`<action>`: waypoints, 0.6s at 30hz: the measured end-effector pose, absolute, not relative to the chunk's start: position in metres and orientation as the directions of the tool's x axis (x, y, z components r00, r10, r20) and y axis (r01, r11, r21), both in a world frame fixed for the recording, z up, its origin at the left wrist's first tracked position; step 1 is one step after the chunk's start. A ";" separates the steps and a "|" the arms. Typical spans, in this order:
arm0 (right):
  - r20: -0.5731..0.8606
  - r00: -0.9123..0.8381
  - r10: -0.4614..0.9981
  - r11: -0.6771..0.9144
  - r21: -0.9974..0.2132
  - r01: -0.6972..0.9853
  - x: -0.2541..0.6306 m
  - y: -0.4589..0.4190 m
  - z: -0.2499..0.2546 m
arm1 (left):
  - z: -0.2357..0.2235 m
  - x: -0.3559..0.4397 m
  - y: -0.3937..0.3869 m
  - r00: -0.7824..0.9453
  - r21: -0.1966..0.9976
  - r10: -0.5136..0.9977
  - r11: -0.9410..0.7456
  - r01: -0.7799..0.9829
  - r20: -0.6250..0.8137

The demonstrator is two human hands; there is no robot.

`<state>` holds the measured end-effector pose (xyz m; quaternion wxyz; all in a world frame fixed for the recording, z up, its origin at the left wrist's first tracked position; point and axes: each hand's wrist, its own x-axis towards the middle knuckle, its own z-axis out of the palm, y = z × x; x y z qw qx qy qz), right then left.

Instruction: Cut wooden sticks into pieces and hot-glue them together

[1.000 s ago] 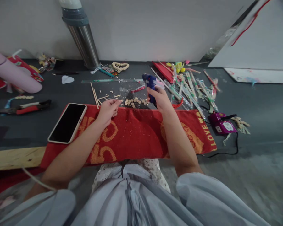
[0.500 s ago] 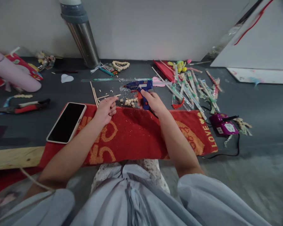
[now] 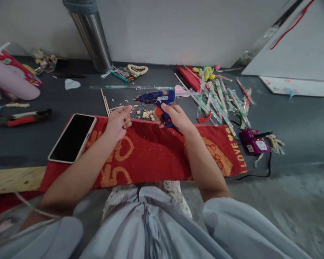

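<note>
Grey floor below; then a red towel along a dark table. Over the towel's far border, left hand pinched on a tiny, unclear piece, right hand wrapped around a blue glue gun beside it. Beyond: wrapped sticks, steel flask, pale wall.

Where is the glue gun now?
In the middle of the head view, the right hand holds the glue gun by the far edge of the red towel, pale pieces left of its handle.
</note>
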<state>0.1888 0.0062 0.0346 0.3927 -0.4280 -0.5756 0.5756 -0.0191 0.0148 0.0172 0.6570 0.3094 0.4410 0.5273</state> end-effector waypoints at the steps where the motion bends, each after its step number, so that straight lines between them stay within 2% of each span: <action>1: -0.042 -0.331 0.943 -0.031 -0.999 0.040 0.189 0.006 0.035 | 0.018 -0.019 0.015 0.052 0.873 0.966 0.251 -0.418 -0.253; 7: -0.055 -0.381 0.923 -0.040 -0.998 0.049 0.190 0.004 0.036 | 0.020 -0.019 0.015 0.013 0.898 0.969 0.235 -0.372 -0.248; 18: 0.016 -0.401 0.916 0.030 -0.999 0.029 0.191 0.002 0.037 | 0.024 -0.019 0.012 -0.004 0.902 0.980 0.182 -0.392 -0.199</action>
